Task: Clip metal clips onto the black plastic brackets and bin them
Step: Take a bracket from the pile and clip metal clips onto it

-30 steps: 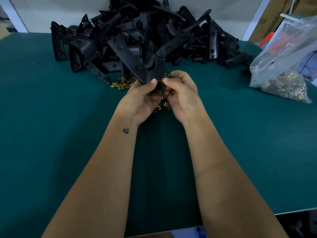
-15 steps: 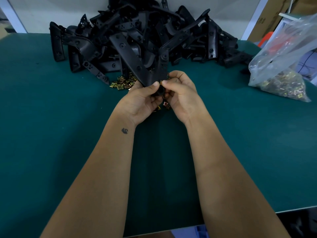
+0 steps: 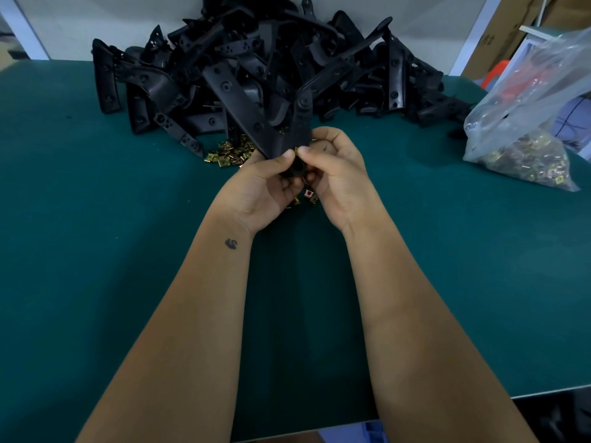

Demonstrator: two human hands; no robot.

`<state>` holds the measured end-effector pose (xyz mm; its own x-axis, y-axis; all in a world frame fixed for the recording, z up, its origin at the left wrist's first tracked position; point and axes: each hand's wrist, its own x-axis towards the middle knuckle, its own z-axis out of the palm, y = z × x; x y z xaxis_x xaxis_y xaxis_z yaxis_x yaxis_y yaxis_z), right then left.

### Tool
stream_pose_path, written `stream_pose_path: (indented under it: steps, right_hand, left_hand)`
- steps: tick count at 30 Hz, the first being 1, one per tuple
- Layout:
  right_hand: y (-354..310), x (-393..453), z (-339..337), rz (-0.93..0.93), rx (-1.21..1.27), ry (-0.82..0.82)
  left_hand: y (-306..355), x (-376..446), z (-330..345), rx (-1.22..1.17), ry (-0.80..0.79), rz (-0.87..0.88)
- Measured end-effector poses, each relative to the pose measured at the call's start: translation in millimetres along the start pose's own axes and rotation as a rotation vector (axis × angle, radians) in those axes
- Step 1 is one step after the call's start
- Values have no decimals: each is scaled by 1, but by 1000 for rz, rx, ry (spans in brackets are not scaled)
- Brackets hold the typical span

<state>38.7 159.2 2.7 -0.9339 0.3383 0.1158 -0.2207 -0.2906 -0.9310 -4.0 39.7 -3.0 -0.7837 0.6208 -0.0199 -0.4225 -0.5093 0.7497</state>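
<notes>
Black plastic bracket (image 3: 252,113), 1 piece, V-shaped, held up in front of the bracket pile (image 3: 271,59), its joined end low between the 2 hands and nearer the person than the pile.

Change against 1.0 s ago: the bracket's 2 arms stand a little steeper and closer to the pile; both thumbs have drawn together at the joined end. Judged meaning: a clip is being pressed home at that end; seating not confirmed, binning not yet done.

Orientation: the longer arm's long axis runs up and leftward toward the pile; the shorter arm rises nearly upright. Open side of the V faces the pile, the point faces the person.

Left hand (image 3: 262,190): grip clamped on the bracket's lower end, thumb on top.

Right hand (image 3: 335,174): thumb and forefinger pinched together on a small brass-coloured metal clip (image 3: 296,151) at the bracket's edge, only a sliver of it visible.

Loose clips (image 3: 228,155): scattered on the table (image 3: 96,251) at the pile's near foot, more lying under the hands.

Plastic bag (image 3: 527,129): right of the pile, holding further clips.
</notes>
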Motion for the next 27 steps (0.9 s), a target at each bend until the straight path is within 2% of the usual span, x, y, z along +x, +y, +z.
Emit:
stream_pose_path:
  steps: [4, 8, 13, 19, 27]
  right_hand:
    - [2, 1, 10, -13, -6, 47]
    - [0, -1, 13, -14, 74, 203]
    - [2, -5, 17, -169, -297, 348]
    - [8, -8, 27, -335, -519, 313]
    - [16, -12, 31, -512, -868, 296]
  left_hand:
    - [1, -1, -3, -120, -6, 17]
    - [2, 2, -5, -282, 34, 33]
    - [2, 4, -6, -322, 65, 79]
    - [-1, 5, -4, -264, 71, 125]
    - [-2, 8, -3, -216, 167, 101]
